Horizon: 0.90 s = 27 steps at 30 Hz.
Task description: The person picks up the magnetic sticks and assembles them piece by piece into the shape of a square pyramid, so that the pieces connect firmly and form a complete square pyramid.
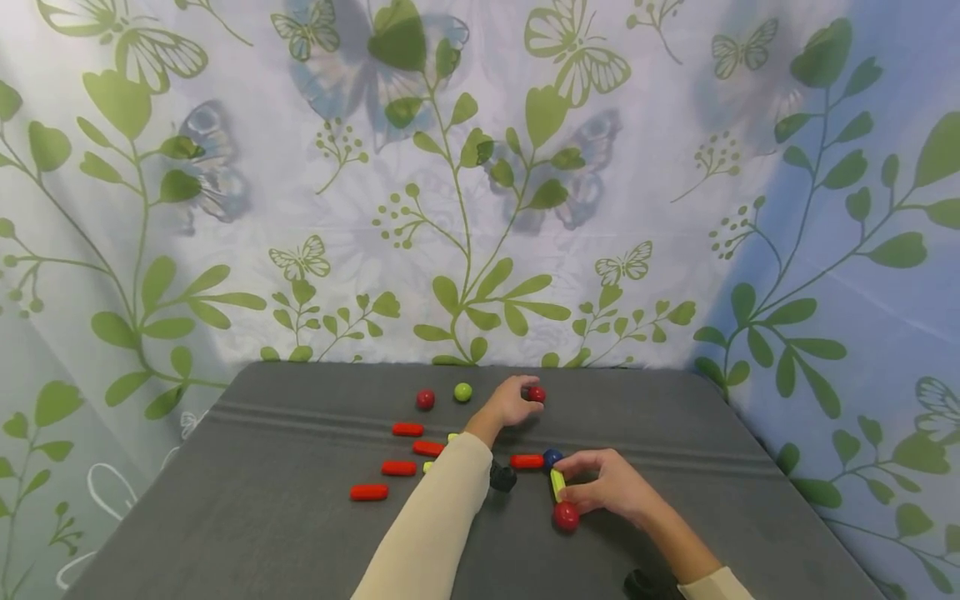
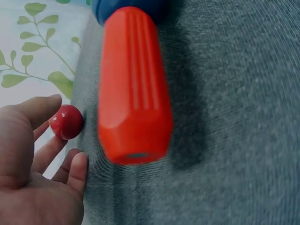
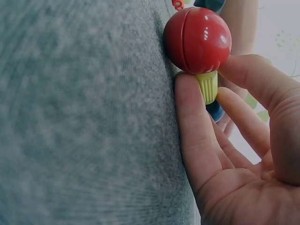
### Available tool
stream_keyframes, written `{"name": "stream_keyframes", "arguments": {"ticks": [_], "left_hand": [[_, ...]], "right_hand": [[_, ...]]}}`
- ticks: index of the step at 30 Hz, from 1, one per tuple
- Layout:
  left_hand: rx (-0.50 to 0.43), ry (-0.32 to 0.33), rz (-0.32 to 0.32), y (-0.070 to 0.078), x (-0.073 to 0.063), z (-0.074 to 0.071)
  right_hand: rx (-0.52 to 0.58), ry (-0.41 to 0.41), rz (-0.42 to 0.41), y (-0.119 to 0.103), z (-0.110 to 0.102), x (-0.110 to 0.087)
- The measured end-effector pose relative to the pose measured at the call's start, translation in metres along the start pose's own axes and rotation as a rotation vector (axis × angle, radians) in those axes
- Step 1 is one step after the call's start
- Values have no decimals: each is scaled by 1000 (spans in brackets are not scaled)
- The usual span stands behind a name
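Note:
At the back of the table my left hand [image 1: 513, 402] reaches round a red ball [image 1: 536, 394], with thumb and fingers spread on either side of it. In the left wrist view that red ball [image 2: 67, 122] shows between thumb and fingertips; whether they touch it I cannot tell. My right hand [image 1: 611, 483] pinches a yellow-green rod [image 1: 557, 485] low over the table. A red ball [image 1: 566, 517] is on the rod's near end, and a blue ball [image 1: 552, 458] is at its far end. From the blue ball a red rod [image 1: 527, 461] extends left.
Several red rods, one at the near left [image 1: 369, 492], lie left of my left sleeve [image 1: 435, 517], which partly hides yellow-green pieces. Another red ball [image 1: 425, 400] and a yellow-green ball [image 1: 462, 392] sit at the back. A patterned curtain [image 1: 480, 208] hangs behind the grey table [image 1: 247, 517].

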State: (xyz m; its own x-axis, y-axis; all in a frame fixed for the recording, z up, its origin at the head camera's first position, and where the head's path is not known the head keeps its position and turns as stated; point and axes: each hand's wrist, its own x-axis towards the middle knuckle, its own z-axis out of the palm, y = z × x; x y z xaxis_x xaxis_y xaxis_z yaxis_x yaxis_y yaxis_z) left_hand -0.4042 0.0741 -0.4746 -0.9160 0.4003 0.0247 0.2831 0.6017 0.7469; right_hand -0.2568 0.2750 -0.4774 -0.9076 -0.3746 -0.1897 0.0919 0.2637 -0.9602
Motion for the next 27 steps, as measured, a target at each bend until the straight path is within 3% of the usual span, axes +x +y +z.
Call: {"name": "stream_keyframes", "arguments": {"ticks": [10, 15, 27], "left_hand": [[-104, 88, -35, -5, -2, 5], [-96, 104, -47, -6, -4, 6], [-48, 51, 9, 1, -10, 0]], "right_hand": [[24, -5, 4, 2, 2, 2], [27, -2, 2, 1, 3, 2], [-8, 24, 24, 0, 1, 0]]}}
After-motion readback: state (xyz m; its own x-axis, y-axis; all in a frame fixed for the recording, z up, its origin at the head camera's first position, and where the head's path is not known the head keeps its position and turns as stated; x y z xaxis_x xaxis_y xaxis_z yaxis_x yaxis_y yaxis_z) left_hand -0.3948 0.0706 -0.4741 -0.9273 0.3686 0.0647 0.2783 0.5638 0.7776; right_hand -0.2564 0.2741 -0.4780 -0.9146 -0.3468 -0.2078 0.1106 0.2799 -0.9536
